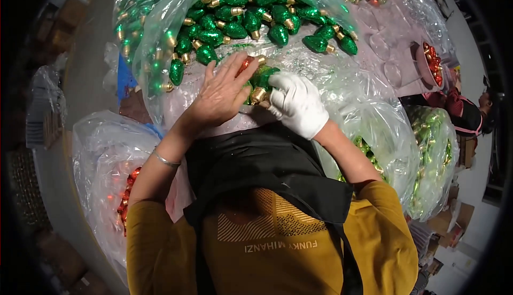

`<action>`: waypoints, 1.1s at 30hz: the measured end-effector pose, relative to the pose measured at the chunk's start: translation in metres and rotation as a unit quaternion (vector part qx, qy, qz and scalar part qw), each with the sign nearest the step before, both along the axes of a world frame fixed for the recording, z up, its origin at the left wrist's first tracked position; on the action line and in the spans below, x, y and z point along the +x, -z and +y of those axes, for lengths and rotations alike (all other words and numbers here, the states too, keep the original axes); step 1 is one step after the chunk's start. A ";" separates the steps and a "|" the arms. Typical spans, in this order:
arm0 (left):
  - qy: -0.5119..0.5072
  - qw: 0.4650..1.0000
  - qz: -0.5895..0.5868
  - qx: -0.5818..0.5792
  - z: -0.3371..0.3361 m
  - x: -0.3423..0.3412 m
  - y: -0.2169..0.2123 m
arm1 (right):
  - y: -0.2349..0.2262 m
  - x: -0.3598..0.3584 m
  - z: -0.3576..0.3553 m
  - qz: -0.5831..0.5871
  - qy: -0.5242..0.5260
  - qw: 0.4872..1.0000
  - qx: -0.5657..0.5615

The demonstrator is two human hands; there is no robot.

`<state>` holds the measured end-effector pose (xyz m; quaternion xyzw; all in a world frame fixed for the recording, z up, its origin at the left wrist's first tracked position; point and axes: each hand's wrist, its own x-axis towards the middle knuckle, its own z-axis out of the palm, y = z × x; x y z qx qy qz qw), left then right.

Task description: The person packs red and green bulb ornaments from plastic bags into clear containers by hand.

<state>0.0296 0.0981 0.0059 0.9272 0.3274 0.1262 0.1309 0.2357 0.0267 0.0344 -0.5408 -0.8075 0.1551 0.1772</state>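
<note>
My bare left hand (222, 94) lies flat over a small cluster of glittery bulb-shaped ornaments (261, 81), some green with gold caps and one red, fingers spread on them. My right hand (296, 102), in a white glove, grips the same cluster from the right side. Both hands meet at the near edge of a large clear plastic bag (160, 54) on the table. A pile of green glitter bulb ornaments (251, 20) fills the bag just beyond the hands.
A clear bag with red ornaments (125, 193) sits at my lower left. Bags of green ornaments (433, 156) hang at the right. A bowl of red ornaments (432, 62) and another person (470, 113) are at the far right. Cardboard boxes (449, 225) stand on the floor.
</note>
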 end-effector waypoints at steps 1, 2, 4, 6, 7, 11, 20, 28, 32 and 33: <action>0.000 1.000 0.009 0.022 0.000 0.001 -0.001 | 0.012 -0.003 -0.002 -0.021 -0.019 0.995 0.100; -0.001 1.000 0.010 0.019 -0.001 0.001 0.000 | 0.022 -0.004 -0.004 -0.042 -0.038 0.979 0.198; -0.004 1.000 0.011 0.020 -0.003 -0.002 0.001 | 0.024 -0.013 -0.006 -0.047 -0.050 0.977 0.203; -0.005 1.000 0.015 0.017 -0.005 -0.003 0.003 | 0.025 -0.020 -0.007 -0.064 -0.068 0.971 0.218; -0.009 0.999 0.011 0.037 -0.004 -0.002 0.005 | 0.023 -0.021 -0.003 -0.061 -0.067 0.972 0.216; -0.008 0.997 -0.003 0.077 0.003 0.003 0.004 | 0.004 -0.010 0.017 -0.154 -0.062 0.972 0.168; 0.006 1.000 -0.026 0.010 -0.001 0.021 -0.002 | 0.001 -0.006 -0.014 -0.201 0.002 0.974 0.106; -0.014 0.989 -0.127 0.069 0.003 0.044 -0.028 | -0.006 0.059 0.002 0.258 0.121 0.957 -0.058; -0.047 0.982 -0.171 0.064 0.006 0.006 -0.034 | -0.072 0.125 0.001 0.087 0.142 0.980 0.108; -0.064 0.984 -0.159 0.052 0.005 -0.009 -0.029 | -0.092 0.126 0.013 0.280 0.212 0.934 0.058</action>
